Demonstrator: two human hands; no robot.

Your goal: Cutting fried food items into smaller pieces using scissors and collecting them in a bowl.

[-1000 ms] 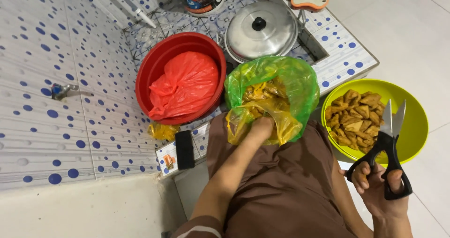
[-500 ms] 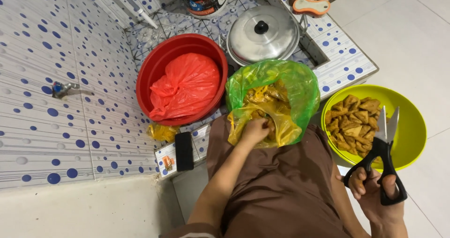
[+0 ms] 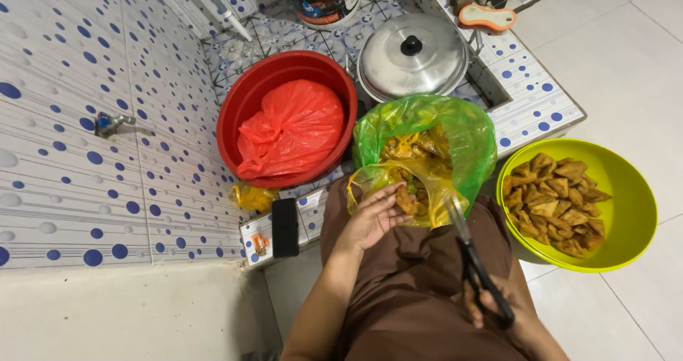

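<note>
Widest thing in view, the blue-dotted tiled wall fills the left side, with a small tap jutting from it. Below it runs a raised tiled ledge, and that's where the big vessels sit. The red basin holds a crumpled red plastic bag; just beside it, a steel pot lid with a black knob covers a pot.

Off on the open floor to the right, the yellow-green bowl sits half filled with cut fried tofu pieces, likely parked within easy reach of the right arm. Plenty of bare floor beyond it.

Centre stage: the green plastic bag stands open at the ledge's edge, propped against the person's brown-clad knees, a yellowish inner bag of fried pieces inside. The left hand grasps one fried piece at the bag's mouth, fingers curled under it. The right hand is clenched through the black handles of the scissors, blades pointing up toward that piece, close to it, seemingly nearly closed.

Tight quarters here: the bag rim crowds the hand and blades. A black phone-like slab lies on the ledge corner, with a small yellow bag just beside it.
</note>
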